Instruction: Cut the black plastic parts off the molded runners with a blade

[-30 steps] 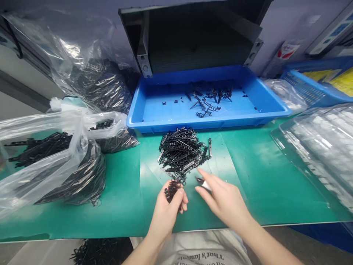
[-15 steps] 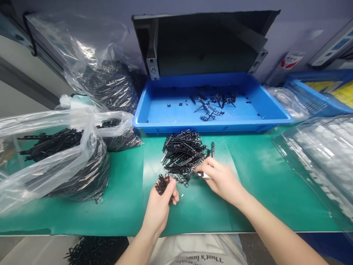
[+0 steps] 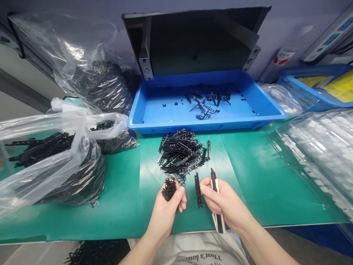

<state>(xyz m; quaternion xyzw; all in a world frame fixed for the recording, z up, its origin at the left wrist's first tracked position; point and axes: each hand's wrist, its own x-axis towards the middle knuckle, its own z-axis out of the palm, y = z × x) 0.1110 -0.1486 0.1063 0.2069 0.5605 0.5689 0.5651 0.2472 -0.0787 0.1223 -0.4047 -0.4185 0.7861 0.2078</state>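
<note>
On the green tabletop (image 3: 121,211), a loose pile (image 3: 179,152) of black perforated parts is lying directly in front of the blue tray (image 3: 193,127). A single black piece (image 3: 209,149) is lying just to the right of the pile.

Left hand (image 3: 168,208): this hand is gripping a cluster of black parts (image 3: 168,189), with the thumb pressing across the near side and the fingers curling around from below. The ring-shaped ends are projecting upward from the fist, near the front of the pile.

Right hand (image 3: 227,200): this hand is holding two items. The thumb and forefinger are pinching a black strip (image 3: 198,190) (its toothed edge is showing) at its right side; the strip is standing roughly lengthwise between the two hands, well apart from the left-hand cluster. A white-and-black tool (image 3: 218,209) is lying through the same grip, its dark tip pointing toward the blue tray and its white handle extending back toward the body.

Surroundings: the blue tray is containing scattered black fragments, mostly right of its centre. To the left, an open clear bag (image 3: 82,175) is holding more black parts. To the right, clear plastic trays (image 3: 317,147) are resting on the tabletop.
</note>
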